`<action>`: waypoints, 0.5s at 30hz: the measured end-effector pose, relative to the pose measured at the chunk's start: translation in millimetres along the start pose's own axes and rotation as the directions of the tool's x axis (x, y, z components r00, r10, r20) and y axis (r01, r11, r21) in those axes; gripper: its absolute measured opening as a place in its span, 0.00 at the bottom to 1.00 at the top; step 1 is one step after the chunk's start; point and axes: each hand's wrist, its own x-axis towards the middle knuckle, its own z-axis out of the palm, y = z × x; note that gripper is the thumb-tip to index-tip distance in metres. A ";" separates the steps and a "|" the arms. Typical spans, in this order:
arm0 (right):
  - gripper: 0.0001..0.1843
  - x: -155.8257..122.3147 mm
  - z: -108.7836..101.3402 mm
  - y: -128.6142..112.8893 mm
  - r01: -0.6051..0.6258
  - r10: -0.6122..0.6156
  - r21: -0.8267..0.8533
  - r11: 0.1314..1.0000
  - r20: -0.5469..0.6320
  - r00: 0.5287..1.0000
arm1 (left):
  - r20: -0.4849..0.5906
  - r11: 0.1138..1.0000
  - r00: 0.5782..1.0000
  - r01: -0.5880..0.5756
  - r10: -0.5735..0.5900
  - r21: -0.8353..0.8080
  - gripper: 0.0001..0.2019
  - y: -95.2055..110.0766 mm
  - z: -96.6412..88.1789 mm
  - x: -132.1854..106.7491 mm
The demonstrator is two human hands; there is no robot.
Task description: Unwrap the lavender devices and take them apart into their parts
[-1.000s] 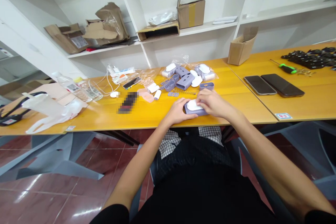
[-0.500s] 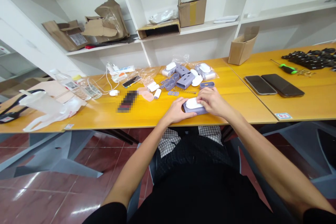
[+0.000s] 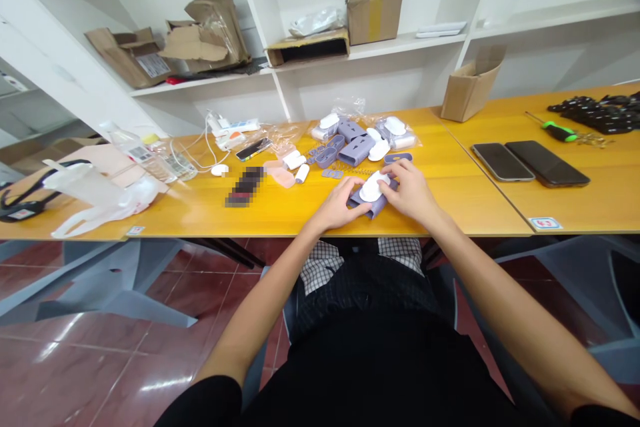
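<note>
Both my hands grip one purple plastic housing (image 3: 371,202) that carries a white oval part (image 3: 373,188) on top. It sits at the near edge of the yellow table (image 3: 450,193). My left hand (image 3: 337,207) holds its left side with curled fingers. My right hand (image 3: 407,190) grips its right side, fingers resting on the white part. Just behind lies a pile of similar purple and white parts (image 3: 357,143), some in clear bags, with a small spring (image 3: 350,170) in front of it.
Two dark phones (image 3: 530,163) lie to the right, with a green-handled screwdriver (image 3: 553,127) and black parts (image 3: 600,113) beyond. A cardboard box (image 3: 467,90) stands behind. A phone, cables and a white plastic bag (image 3: 100,203) lie to the left. Shelves hold torn boxes.
The purple housing has been turned to lie at an angle between my hands, and my fingers have shifted on it. The view has moved slightly to the left and down.
</note>
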 end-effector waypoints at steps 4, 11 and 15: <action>0.15 2.0 -8.9 1.5 0.002 -0.009 0.056 0.998 0.119 0.993 | -0.020 0.999 0.999 0.036 -0.037 -0.031 0.21 2.6 -2.1 -0.2; 0.47 0.7 -25.6 0.8 -0.013 -0.042 0.135 0.991 0.402 0.915 | 0.058 0.995 0.994 0.092 -0.090 -0.029 0.28 16.9 -15.6 0.3; 0.53 -0.5 -25.0 -13.2 0.024 -0.141 0.239 0.971 0.484 0.864 | 0.133 0.999 0.990 -0.042 0.044 -0.016 0.36 19.4 -28.4 1.5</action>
